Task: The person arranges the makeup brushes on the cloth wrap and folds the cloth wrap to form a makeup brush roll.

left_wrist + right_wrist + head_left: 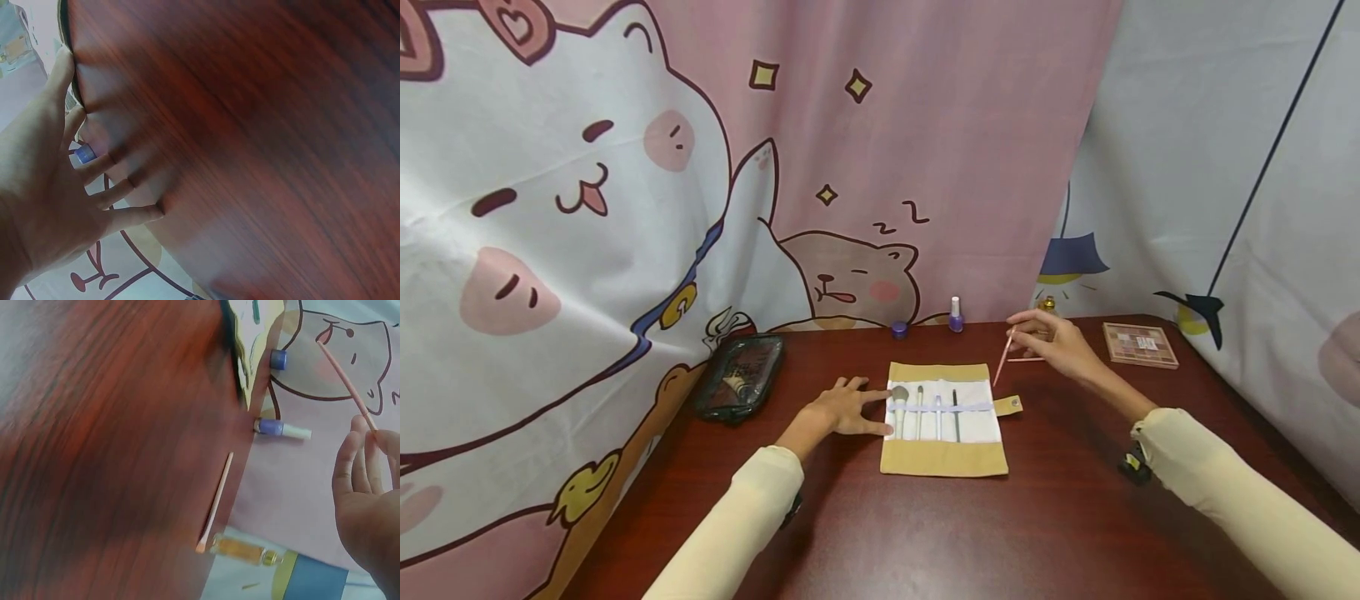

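A yellow brush roll [943, 461] lies unfolded, its white inside holding several makeup brushes under a lilac strap [977, 408]. My left hand [844, 407], fingers spread, rests on the table with thumb and index finger at the roll's left edge. In the left wrist view, that hand [53, 169] touches the edge with the same two digits. My right hand [1051, 340] pinches a thin pink makeup brush [344, 378] above the table, slanting down toward the roll's right side. A second pink makeup brush [217, 500] lies on the table below that hand.
Purple nail polish [956, 318] and a small blue-purple jar [899, 331] stand at the back. A gold-capped bottle [240, 549] is behind the right hand. An eyeshadow palette [1141, 345] lies far right, a black clear-topped pouch [741, 377] at left. Printed curtains [985, 150] border the table.
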`<state>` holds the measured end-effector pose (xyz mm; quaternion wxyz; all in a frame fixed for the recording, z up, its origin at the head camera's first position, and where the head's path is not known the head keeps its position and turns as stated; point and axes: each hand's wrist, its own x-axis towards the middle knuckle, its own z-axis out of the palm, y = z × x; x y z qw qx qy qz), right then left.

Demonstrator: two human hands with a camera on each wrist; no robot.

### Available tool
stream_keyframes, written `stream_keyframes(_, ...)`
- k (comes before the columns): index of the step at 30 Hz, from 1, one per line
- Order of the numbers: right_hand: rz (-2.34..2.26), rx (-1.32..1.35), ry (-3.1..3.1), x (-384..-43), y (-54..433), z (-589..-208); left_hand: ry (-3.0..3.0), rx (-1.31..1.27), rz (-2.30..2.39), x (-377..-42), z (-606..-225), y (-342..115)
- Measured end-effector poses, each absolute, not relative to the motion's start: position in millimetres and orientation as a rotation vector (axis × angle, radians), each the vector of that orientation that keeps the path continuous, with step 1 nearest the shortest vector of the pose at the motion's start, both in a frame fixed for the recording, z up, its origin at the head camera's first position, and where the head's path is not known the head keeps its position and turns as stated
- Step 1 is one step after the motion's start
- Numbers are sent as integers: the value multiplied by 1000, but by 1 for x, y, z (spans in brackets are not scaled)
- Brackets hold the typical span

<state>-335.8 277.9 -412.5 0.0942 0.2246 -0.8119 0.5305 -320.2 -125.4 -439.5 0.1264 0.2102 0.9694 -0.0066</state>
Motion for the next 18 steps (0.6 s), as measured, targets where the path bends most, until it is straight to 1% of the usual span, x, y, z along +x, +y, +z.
stream_keyframes(10, 1532, 712, -2504, -348, 247, -422, 2823, 606, -10, -320, -440, -126)
stream_keyframes(18, 1429, 634, -2597, -354, 227, -430, 2821, 607, -5, -319, -439, -125)
